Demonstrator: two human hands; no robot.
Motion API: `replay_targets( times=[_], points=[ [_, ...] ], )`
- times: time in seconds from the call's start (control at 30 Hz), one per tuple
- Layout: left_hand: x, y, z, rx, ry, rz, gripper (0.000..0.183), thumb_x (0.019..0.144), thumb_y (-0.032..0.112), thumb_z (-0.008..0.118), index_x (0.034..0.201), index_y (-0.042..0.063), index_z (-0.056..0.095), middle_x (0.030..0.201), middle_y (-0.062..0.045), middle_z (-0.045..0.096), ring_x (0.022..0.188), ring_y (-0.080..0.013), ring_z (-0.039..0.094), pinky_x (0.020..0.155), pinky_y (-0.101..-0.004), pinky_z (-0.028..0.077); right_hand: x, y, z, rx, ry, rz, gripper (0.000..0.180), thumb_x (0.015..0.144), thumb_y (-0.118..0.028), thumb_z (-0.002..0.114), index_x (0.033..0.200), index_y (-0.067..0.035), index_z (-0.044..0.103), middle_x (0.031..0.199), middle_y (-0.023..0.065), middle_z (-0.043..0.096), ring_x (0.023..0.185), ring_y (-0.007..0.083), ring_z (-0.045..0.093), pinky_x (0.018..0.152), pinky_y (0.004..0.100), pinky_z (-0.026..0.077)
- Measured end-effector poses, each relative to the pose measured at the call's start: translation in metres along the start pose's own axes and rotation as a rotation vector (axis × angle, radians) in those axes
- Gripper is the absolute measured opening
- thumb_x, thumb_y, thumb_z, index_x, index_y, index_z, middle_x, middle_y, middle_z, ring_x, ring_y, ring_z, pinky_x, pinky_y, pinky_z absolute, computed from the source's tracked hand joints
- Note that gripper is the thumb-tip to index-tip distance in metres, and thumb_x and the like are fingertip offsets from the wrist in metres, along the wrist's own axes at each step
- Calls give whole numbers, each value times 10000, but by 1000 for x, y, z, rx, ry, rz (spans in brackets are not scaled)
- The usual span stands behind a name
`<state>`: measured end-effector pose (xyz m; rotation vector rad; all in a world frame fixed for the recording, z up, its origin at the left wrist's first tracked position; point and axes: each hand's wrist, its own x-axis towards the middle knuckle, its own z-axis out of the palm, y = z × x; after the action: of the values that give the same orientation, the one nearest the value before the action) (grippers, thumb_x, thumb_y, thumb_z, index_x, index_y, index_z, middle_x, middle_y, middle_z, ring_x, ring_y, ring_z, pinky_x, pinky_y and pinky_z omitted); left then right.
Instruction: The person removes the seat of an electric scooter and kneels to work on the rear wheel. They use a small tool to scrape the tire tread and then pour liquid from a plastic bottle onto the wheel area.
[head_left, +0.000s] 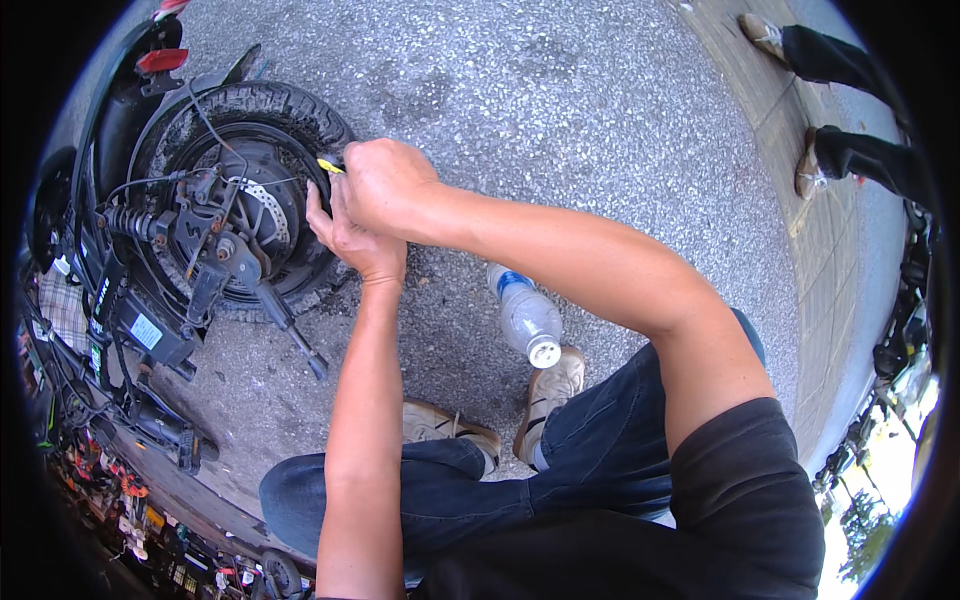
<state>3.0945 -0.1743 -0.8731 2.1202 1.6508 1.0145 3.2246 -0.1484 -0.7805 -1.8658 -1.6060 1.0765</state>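
At the wheel (319, 112) of an electric bike or scooter, both my hands meet on the right side of the tyre and rim. My right hand (390, 184) is closed in a fist around a small tool with a yellow part (328, 166); the rest of it is hidden. Just below, my left hand (364, 240) has its fingers against the rim edge, partly covered by the right hand. Whether it grips anything cannot be seen. The wheel carries a perforated brake disc (271, 206) on a dark hub. A rusty bracket (201, 232) and thin cables cross in front.
A clear plastic bottle (531, 319) with holes in its white cap lies by my shoes. A shock absorber (129, 222) and a metal stand (289, 319) flank the wheel. Another person's legs (862, 165) stand on paving at right. Assorted parts (150, 525) lie at lower left.
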Motion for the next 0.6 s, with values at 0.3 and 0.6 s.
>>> replay_targets(
  times=[0.3, 0.6],
  points=[
    [3, 16, -2, 34, 76, -90, 569, 858, 331, 748, 1355, 67, 659, 1447, -237, 506, 1345, -429, 479, 1107, -523, 368, 29, -18, -4, -91, 129, -47, 259, 923, -240, 636, 930, 14, 691, 835, 263, 717, 828, 455, 717, 762, 537, 581],
    [1, 16, -3, 70, 46, -119, 444, 842, 166, 690, 1267, 39, 682, 1460, -269, 478, 1324, -463, 461, 1103, -551, 344, 42, -25, -9, -177, 100, -19, 217, 857, -186, 640, 906, 3, 735, 884, 255, 730, 880, 443, 722, 803, 516, 586]
  ],
)
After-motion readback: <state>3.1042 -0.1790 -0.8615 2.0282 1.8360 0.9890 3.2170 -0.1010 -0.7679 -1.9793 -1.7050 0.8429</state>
